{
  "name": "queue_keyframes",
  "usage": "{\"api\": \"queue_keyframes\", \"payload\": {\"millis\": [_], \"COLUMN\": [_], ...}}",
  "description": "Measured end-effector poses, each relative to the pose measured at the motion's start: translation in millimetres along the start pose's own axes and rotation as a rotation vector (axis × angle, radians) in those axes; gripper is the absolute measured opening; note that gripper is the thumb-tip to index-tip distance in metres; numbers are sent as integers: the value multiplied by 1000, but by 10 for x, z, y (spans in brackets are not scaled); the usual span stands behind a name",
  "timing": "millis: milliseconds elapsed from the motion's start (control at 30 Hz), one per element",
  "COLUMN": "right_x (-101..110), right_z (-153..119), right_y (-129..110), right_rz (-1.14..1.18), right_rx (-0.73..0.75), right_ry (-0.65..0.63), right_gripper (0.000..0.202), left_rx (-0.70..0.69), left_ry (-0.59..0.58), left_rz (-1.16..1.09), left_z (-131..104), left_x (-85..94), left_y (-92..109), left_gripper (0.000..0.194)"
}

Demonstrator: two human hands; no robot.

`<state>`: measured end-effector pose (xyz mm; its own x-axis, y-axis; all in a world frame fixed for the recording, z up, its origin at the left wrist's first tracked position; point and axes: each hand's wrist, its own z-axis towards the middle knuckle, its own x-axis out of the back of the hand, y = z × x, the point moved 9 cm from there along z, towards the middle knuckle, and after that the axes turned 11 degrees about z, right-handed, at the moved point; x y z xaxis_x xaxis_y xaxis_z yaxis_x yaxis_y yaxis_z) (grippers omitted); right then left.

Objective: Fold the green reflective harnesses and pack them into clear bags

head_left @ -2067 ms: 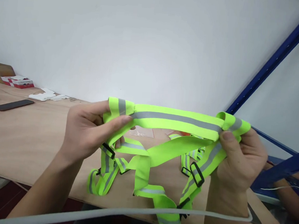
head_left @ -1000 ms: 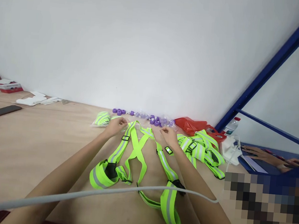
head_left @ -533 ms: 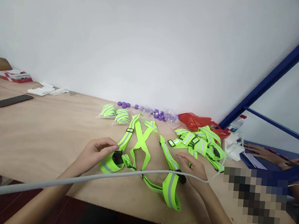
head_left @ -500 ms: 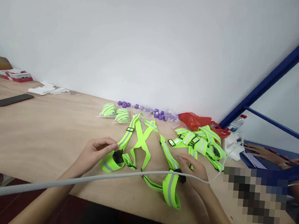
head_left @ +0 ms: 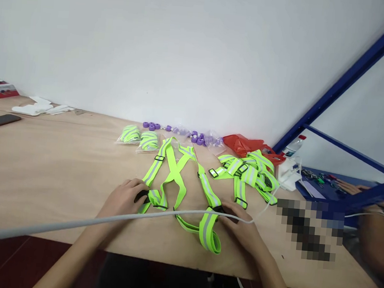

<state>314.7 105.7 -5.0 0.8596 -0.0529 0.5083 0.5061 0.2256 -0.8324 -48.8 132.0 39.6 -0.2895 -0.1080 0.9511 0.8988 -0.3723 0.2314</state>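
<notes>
A neon yellow-green reflective harness vest (head_left: pixel 175 171) with silver stripes lies spread on the table, its straps crossing near the middle. My left hand (head_left: pixel 124 201) has its fingers closed over the black buckle (head_left: pixel 142 196) at the vest's left side, hiding part of it. At the right side, my right hand (head_left: pixel 240 222) grips another black buckle (head_left: pixel 221 210), just above a looped strap (head_left: pixel 208 230). A pale cable (head_left: pixel 104 219) crosses the view in front of both hands.
More reflective straps (head_left: pixel 251 174) are heaped on the right, near a red plastic bag (head_left: pixel 244 144) and a bottle (head_left: pixel 294 146). Bagged straps (head_left: pixel 130 134) and small purple rolls (head_left: pixel 151 126) lie by the wall. Beyond a blue metal frame (head_left: pixel 348 86), another person's arm (head_left: pixel 376 241) shows.
Both hands have lowered onto the vest's side buckles and closed on them; before, they hovered beside the straps with looser fingers. The whole view has shifted slightly.
</notes>
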Motion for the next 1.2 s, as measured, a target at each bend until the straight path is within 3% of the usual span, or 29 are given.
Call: {"api": "queue_keyframes", "payload": {"millis": [233, 367, 467, 700, 767, 833, 900, 933, 1000, 1067, 1133, 1200], "right_x": [-13, 11, 63, 237, 262, 273, 280, 285, 294, 308, 340, 406], "right_z": [-96, -107, -105, -109, -99, -84, -76, -77, -94, -125, -156, -170], "right_y": [67, 118, 170, 298, 286, 248, 208, 196, 198, 242, 312, 393], "right_rz": [-106, -153, -182, -239, -239, -232, -220, -207, -142, 5, 202, 374], "right_rx": [43, 83, 92, 84, 78, 72, 56, 40, -7, -73, -129, -163], "right_ry": [15, 27, 35, 85, 81, 65, 55, 56, 67, 100, 165, 254], "right_gripper": [35, 33, 30, 30, 29, 28, 28, 30, 34, 37, 38, 41], "left_rx": [-62, -21, 14, 134, 135, 89, -37, -140, -341, -453, -484, -468], "left_ry": [-175, -193, -141, 7, 105, 251, 340, 330, 204, 62, -36, -93], "left_rz": [62, 77, 44, 73, 140, 180, 152, 122, 85, 80, 89, 98], "left_z": [-34, 14, 33, 7, -1, -24, -51, -58, -67, -73, -65, -50], "left_x": [-63, -53, 14, 260, 353, 455, 468, 415, 197, -52, -260, -402], "left_y": [55, 2, -98, -498, -505, -342, 5, 234, 681, 972, 1082, 1066], "left_gripper": [42, 33, 29, 38, 39, 38, 36, 35, 39, 43, 45, 42]}}
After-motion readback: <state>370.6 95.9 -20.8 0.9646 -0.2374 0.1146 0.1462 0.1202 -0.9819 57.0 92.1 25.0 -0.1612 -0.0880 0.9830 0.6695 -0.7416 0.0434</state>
